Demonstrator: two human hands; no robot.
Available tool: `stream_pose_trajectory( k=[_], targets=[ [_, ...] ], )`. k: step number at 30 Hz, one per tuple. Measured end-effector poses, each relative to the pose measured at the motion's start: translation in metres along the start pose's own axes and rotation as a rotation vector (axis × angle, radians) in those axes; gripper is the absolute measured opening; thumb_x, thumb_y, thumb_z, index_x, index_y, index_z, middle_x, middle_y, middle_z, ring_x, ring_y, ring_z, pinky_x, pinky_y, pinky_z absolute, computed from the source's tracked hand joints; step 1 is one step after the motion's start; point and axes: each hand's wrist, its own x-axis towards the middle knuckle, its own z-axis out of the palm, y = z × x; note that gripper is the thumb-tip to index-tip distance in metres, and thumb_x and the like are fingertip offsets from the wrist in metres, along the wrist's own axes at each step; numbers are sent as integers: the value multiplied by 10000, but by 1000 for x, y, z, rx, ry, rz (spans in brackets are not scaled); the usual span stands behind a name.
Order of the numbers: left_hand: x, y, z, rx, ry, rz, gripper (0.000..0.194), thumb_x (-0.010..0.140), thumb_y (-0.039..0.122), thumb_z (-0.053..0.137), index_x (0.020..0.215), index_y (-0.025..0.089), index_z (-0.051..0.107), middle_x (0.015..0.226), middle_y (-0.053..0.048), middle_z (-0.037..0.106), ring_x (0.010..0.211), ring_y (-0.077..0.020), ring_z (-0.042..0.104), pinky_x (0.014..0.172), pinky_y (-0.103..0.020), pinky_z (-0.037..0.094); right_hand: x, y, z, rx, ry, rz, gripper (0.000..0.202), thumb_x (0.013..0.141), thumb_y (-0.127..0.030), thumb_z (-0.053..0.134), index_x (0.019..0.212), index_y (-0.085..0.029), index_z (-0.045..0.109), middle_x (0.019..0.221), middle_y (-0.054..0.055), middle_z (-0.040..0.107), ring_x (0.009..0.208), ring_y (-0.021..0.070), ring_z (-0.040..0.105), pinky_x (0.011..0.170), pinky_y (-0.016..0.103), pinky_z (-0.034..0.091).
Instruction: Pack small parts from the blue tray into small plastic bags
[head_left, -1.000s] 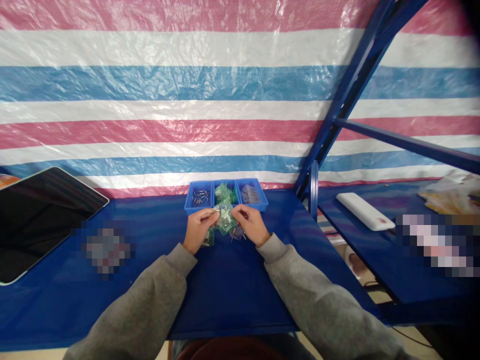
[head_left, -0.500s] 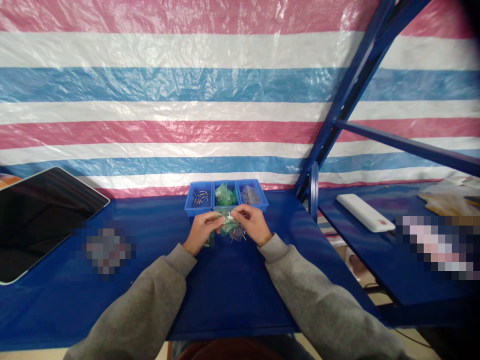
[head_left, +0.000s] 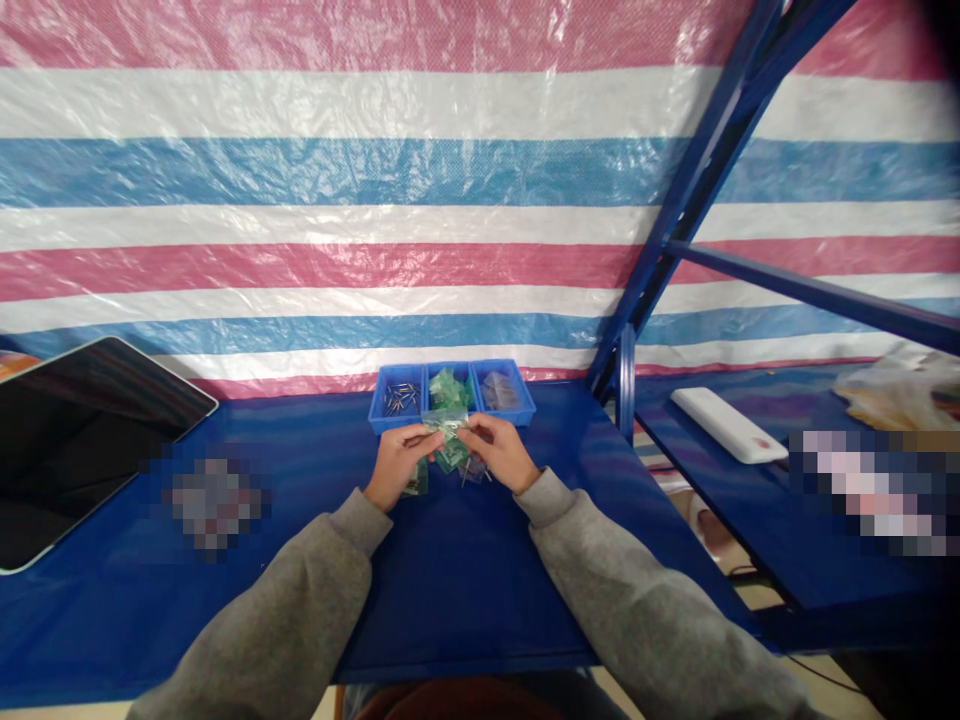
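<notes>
Both hands meet over the blue table, just in front of three small blue bins. My left hand is closed, thumb and fingers pinching the left side of a small greenish see-through plastic bag. On the bag's other side, my right hand pinches it too. Something small and shiny shows inside the bag, too small to name. Under the hands lie more green bags and some thin metal pins. Another green bag lies partly behind my left hand.
The left bin holds metal pins, the middle one green bags, the right bin clear bags. A black-screened tablet lies left. A blue metal frame rises at right, and a white power bank rests on the neighbouring table.
The bag between my fingers stands a little higher and shows more of its upper part. My right hand has shifted slightly left and down.
</notes>
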Motion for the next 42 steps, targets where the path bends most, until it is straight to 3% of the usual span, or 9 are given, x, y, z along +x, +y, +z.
stream_pose_trajectory(
  k=[7,13,20,26,38,42],
  targets=[
    [1,0,-2,1,22,22,209,731,337,639,753,131,673,616,-1,597,547,-117,512,552,-230,419,-1,1,4,87,-90,48,271,756,-431,596,718,-164,573,573,-17,553,505,115,509,492,224,413],
    [1,2,-2,37,-2,54,246,753,362,616,709,122,643,589,9,547,533,-102,468,514,-209,377,-1,0,3,68,-73,27,290,743,-436,611,663,-161,564,562,-19,546,503,114,514,498,226,416],
    [1,-1,-2,51,-27,67,279,719,384,647,796,117,672,743,-32,639,653,-143,544,607,-238,434,-2,1,3,81,-117,46,343,787,-460,549,628,-158,584,521,-9,550,469,107,494,459,214,398],
    [1,1,-6,139,-14,133,267,705,387,658,704,121,680,665,-21,616,627,-139,532,586,-230,422,-2,-1,3,108,-55,36,286,749,-452,597,718,-169,615,580,-4,571,504,118,516,477,221,424],
    [1,0,-3,84,-63,60,226,723,341,652,728,116,664,583,4,564,526,-100,466,506,-208,363,-2,-2,-2,60,28,30,294,746,-411,612,593,-160,621,513,-5,526,483,117,466,474,234,361],
    [1,-1,-2,102,-65,45,255,713,366,656,664,116,648,528,10,534,496,-99,457,491,-214,354,-2,-4,-2,15,25,-9,268,773,-407,584,681,-160,632,569,2,560,518,124,486,500,235,379]
  ],
)
